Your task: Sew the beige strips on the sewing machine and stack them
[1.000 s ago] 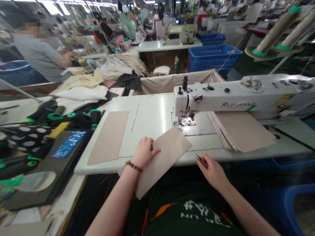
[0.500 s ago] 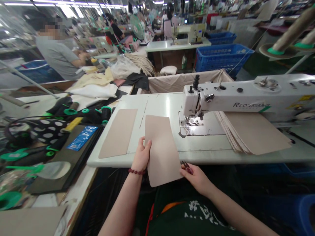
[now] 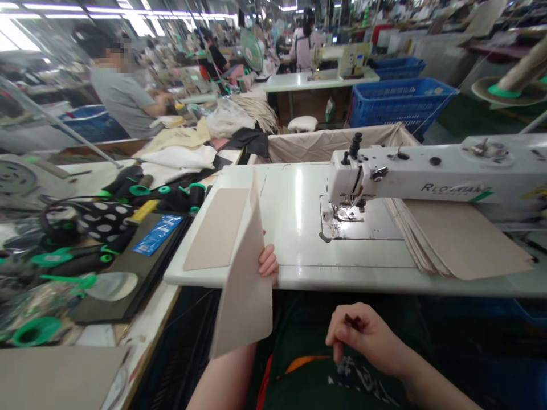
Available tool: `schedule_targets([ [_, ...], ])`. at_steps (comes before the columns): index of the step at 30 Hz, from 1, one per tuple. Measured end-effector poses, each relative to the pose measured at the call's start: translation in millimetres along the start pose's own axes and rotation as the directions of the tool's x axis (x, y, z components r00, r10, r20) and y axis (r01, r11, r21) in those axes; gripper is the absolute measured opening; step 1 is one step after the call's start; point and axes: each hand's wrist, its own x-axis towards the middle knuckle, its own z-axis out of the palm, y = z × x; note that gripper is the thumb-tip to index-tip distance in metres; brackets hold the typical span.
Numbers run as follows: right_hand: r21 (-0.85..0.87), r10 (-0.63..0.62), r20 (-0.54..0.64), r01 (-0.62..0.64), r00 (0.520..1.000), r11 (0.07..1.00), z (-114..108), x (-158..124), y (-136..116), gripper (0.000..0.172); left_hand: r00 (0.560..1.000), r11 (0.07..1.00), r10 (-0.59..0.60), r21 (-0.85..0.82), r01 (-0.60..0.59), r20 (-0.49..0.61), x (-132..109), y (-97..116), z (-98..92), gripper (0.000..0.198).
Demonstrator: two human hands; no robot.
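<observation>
My left hand (image 3: pixel 268 265) is closed on a beige fabric panel (image 3: pixel 245 273), which stands almost on edge over the front rim of the white sewing table (image 3: pixel 294 205); only its fingertips show past the panel. Curled over my lap, my right hand (image 3: pixel 363 336) grips small dark thread snips (image 3: pixel 352 322). Another beige panel (image 3: pixel 219 228) lies flat at the table's left end. The white sewing machine (image 3: pixel 431 173) stands at the right, its needle area (image 3: pixel 348 213) lit.
A stack of beige panels (image 3: pixel 461 239) lies under the machine arm. Left of the table sit dark thread cones (image 3: pixel 171 196), a dotted cloth (image 3: pixel 92 219) and a black mat (image 3: pixel 128 273). Blue crates (image 3: pixel 397 99) stand behind. A person in grey (image 3: pixel 123 97) works at far left.
My left hand has lifted the panel off the table and tipped it up on edge toward the left. My right hand has let go of it and drawn back over my lap.
</observation>
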Motion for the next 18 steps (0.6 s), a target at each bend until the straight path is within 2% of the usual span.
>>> schedule_targets([
  [2,-0.081,-0.002,-0.041,-0.001,0.999,0.997,-4.0,-1.4,-3.2,0.032,0.995,0.989,-0.068,-0.128,0.078,0.079,-5.0,-2.5,4.2,0.037],
  [4,-0.145,0.007,-0.152,-0.03,0.988,0.989,-10.2,-0.2,-0.4,0.032,0.976,0.942,-0.136,-0.283,0.181,0.171,-12.6,-5.6,11.5,0.04],
  [6,-0.189,0.018,-0.238,-0.065,0.971,0.98,-17.3,1.3,5.3,0.033,0.958,0.897,-0.182,-0.361,0.254,0.221,-21.0,-8.4,20.0,0.041],
  [12,-0.279,0.049,-0.332,-0.148,0.942,0.949,-30.7,-0.7,14.7,0.034,0.957,0.882,-0.239,-0.376,0.284,0.163,-38.4,-9.0,38.0,0.038],
  [18,-0.331,0.072,-0.354,-0.197,0.933,0.923,-33.3,-2.8,17.1,0.036,0.958,0.907,-0.257,-0.31,0.286,0.131,-40.0,-6.6,42.0,0.039],
])
